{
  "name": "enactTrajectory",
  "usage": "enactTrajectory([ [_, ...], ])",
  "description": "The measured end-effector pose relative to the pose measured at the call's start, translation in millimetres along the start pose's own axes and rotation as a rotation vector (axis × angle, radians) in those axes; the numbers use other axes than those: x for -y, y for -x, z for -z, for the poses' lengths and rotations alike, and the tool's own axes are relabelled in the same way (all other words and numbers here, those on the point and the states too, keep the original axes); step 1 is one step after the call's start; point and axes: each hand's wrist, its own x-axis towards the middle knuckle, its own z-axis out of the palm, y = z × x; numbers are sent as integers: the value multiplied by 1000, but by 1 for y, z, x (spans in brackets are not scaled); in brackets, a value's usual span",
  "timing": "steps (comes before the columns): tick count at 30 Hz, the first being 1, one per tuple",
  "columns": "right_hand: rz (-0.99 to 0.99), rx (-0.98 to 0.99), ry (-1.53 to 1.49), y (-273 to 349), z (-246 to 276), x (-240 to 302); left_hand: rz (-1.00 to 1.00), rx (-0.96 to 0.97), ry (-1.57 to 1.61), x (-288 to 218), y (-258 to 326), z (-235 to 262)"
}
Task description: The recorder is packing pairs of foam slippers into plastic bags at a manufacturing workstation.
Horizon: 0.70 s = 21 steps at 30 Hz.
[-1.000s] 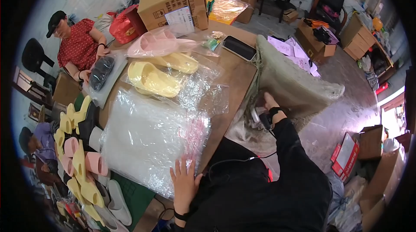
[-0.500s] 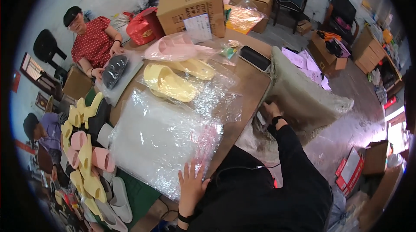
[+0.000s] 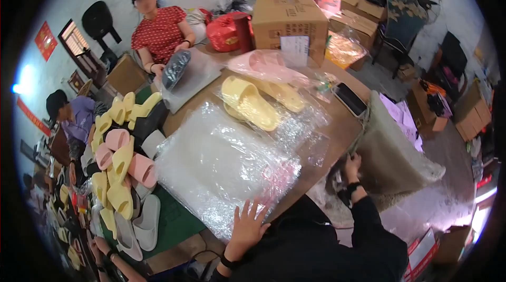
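My left hand (image 3: 247,226) lies flat with fingers spread on the near edge of a stack of clear plastic bags (image 3: 211,150). At the table's right edge, my right hand (image 3: 353,167) has its fingers curled by the opening of a grey-green cloth sack (image 3: 400,150). What those fingers hold, if anything, is hidden. Beyond the bags, a pair of yellow slippers (image 3: 250,105) lies on crinkled clear plastic. Behind them are pink slippers (image 3: 263,63) in a clear bag.
Yellow, pink and grey slippers (image 3: 145,224) pile up on a green surface at left. Across the table, a person in red (image 3: 161,31) holds a bagged dark slipper (image 3: 175,69). A cardboard box (image 3: 290,21) stands at the back, with a phone (image 3: 349,99) at the right edge.
My view has swung left, so the scene sits farther right. My left hand stays on the bags; my right stays beside the sack. The person opposite has tilted the dark slipper up.
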Motion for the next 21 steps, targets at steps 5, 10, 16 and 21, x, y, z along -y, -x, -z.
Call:
enactTrajectory([
  [5,-25,176,-569,23,20,23,-12,-27,-10,0,2,-1],
  [10,-519,720,-892,12,47,22,-7,-81,-20,0,9,-1],
  [16,-603,1037,-817,27,36,2,0,-129,-23,-5,7,8],
  [21,507,1104,48,52,18,-19,7,-93,-12,-2,9,3],
])
